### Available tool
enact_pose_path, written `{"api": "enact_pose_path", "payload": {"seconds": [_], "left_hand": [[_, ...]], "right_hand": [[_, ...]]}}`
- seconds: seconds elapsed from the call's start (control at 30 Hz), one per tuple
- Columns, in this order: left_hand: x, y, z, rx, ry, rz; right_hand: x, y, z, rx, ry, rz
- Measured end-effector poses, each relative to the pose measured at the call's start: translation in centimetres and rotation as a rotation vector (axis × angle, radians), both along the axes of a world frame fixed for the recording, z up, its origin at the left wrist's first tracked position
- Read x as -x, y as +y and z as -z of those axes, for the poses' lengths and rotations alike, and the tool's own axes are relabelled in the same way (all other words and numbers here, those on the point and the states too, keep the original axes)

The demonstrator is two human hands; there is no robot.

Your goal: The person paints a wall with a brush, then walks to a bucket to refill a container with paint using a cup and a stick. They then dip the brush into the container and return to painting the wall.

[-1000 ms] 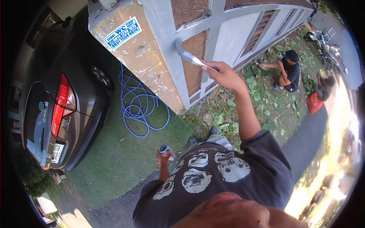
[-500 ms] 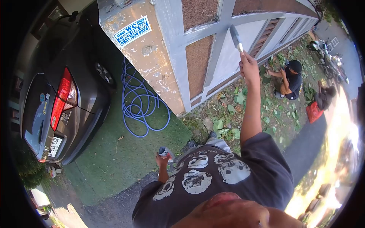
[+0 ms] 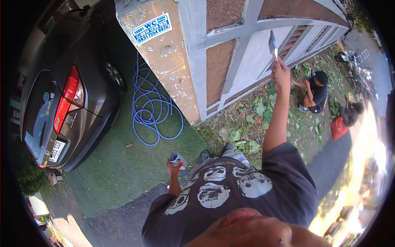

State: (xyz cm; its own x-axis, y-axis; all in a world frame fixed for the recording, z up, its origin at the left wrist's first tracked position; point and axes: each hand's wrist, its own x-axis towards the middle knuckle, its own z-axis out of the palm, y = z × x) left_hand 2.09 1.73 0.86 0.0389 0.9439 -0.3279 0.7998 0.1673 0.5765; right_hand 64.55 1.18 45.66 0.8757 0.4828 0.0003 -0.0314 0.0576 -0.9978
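Observation:
A paintbrush [image 3: 273, 45] with a grey-coated head points upward in my right hand [image 3: 281, 74], whose fingers are wrapped round its handle. The bristles overlap the white panel [image 3: 257, 53] of the wall, close to the slatted vent [image 3: 290, 42]. Grey-painted strips [image 3: 238, 61] frame this panel and the rough brown panels [image 3: 221, 68]. Low at my side, my left hand [image 3: 174, 168] is closed around a small paint cup [image 3: 177, 158] with a dark inside and grey on it.
Left of the wall's peeling corner pillar [image 3: 166, 61] lie a coiled blue hose [image 3: 154, 117] and a parked dark car [image 3: 74, 107]. A person in a black cap [image 3: 317, 90] crouches on the leafy ground to the right. Beyond are a red bag [image 3: 339, 128] and motorcycles [image 3: 357, 72].
My right hand and the paintbrush have moved right, from the grey strip toward the vent side of the white panel. My left hand still holds the cup low.

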Motion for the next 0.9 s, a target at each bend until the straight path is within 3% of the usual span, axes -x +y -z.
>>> {"api": "enact_pose_path", "payload": {"seconds": [0.1, 0.27, 0.37, 0.4, 0.53, 0.6, 0.7, 0.8, 0.87, 0.9], "left_hand": [[0.9, -0.4, 1.3, -0.025, -0.006, 0.026], [1.3, -1.0, 0.9, 0.071, 0.028, 0.096], [1.1, -1.3, 0.9, 0.081, 0.030, 0.087], [1.1, -1.3, 0.9, 0.058, 0.035, 0.086], [1.5, -0.9, 1.5, 0.040, -0.082, 0.083], [1.6, -1.2, 1.0, 0.053, -0.077, 0.039], [1.6, -1.9, 0.1, 0.091, 0.020, 0.023], [2.2, -2.6, 0.8, 0.108, 0.005, 0.045], [2.5, -2.7, 1.6, 0.104, 0.024, 0.062], [2.8, -2.7, 1.6, 0.101, 0.038, 0.068]], "right_hand": [[2.7, 0.5, -0.2, 0.072, -0.006, -0.004], [15.8, 1.8, -1.4, 0.208, -0.216, -0.749], [17.7, 1.2, -3.3, 0.281, -0.158, -0.908], [16.1, 1.6, -1.8, 0.234, -0.250, -0.802], [6.8, 0.8, 0.3, 0.028, 0.080, -0.211], [4.6, 0.8, 1.0, -0.110, 0.057, 0.130], [4.7, 0.7, 2.0, -0.082, 0.099, 0.067], [12.6, 1.9, 0.1, 0.069, 0.068, -0.491], [16.8, 2.0, 0.1, 0.135, -0.116, -0.787], [16.9, 1.9, -0.1, 0.132, -0.109, -0.784]]}}
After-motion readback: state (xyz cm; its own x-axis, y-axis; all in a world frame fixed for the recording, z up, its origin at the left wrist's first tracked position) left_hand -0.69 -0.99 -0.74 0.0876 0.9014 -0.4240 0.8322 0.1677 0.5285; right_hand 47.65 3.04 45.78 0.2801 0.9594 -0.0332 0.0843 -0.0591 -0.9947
